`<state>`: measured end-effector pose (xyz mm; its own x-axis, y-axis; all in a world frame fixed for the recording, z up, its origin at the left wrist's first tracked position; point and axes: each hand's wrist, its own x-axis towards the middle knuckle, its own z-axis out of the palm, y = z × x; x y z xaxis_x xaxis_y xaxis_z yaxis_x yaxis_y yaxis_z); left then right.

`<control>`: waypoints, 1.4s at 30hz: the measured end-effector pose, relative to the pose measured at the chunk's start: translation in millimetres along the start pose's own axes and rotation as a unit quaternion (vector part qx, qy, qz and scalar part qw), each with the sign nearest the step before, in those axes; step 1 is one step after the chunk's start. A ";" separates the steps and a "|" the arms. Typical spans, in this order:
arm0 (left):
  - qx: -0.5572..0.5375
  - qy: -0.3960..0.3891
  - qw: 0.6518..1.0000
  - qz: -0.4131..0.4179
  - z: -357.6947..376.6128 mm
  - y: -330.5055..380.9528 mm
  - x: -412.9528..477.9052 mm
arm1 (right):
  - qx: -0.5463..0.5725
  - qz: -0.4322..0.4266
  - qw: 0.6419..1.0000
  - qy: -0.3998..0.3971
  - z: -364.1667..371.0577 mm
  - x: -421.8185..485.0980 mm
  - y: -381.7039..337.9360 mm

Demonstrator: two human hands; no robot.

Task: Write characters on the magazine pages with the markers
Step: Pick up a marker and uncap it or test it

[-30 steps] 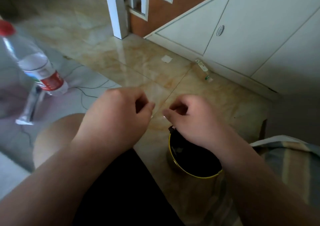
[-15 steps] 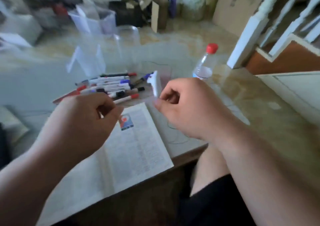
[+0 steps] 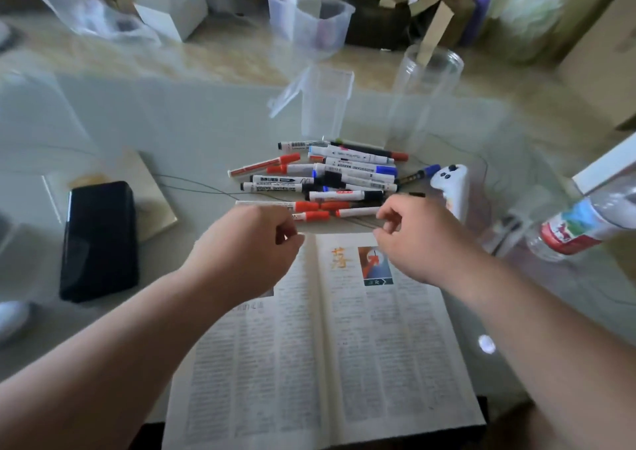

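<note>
An open magazine (image 3: 347, 353) with dense print and a small colour picture lies on the glass table in front of me. Just beyond its top edge is a loose pile of several markers (image 3: 330, 177) with red, blue and black caps. My left hand (image 3: 251, 243) hovers over the top of the left page, fingers curled, thumb against forefinger. My right hand (image 3: 420, 239) hovers over the top of the right page, curled the same way. I see nothing held in either hand. The nearest red-capped markers lie just past both sets of fingertips.
A black phone (image 3: 98, 239) lies on a pale pad at the left. A white controller (image 3: 454, 184) and a tipped water bottle (image 3: 581, 225) are at the right. Two clear cups (image 3: 325, 105) stand behind the markers. Thin wires run across the table.
The view swung from the floor and a yellow-rimmed bin at my right to the table. Both hands, curled throughout, now hover over the magazine's top edge near the markers.
</note>
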<state>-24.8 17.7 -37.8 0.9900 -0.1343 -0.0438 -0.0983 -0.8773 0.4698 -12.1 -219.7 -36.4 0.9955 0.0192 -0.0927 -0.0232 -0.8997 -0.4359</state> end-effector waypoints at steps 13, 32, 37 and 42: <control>0.076 -0.073 0.994 -0.010 22.2 -17.8 7.3 | -0.019 -0.188 0.981 0.034 63.5 43.0 1.2; 0.021 -0.083 0.996 -0.001 25.7 -25.5 3.1 | -0.045 -0.205 0.977 0.027 76.5 38.4 -23.4; -0.031 -0.075 0.997 -0.006 21.8 -16.3 4.5 | 0.101 -0.009 0.994 -0.043 41.4 24.1 -44.2; -0.074 -0.075 0.990 0.090 15.9 -5.6 -3.2 | 0.477 0.112 0.857 -0.161 18.0 -3.8 -52.7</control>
<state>-29.0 15.8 -54.4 0.9305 -0.3587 -0.0738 -0.2441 -0.7577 0.6053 -16.3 -164.4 -29.2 0.8830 0.1497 -0.4448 -0.4277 -0.1334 -0.8940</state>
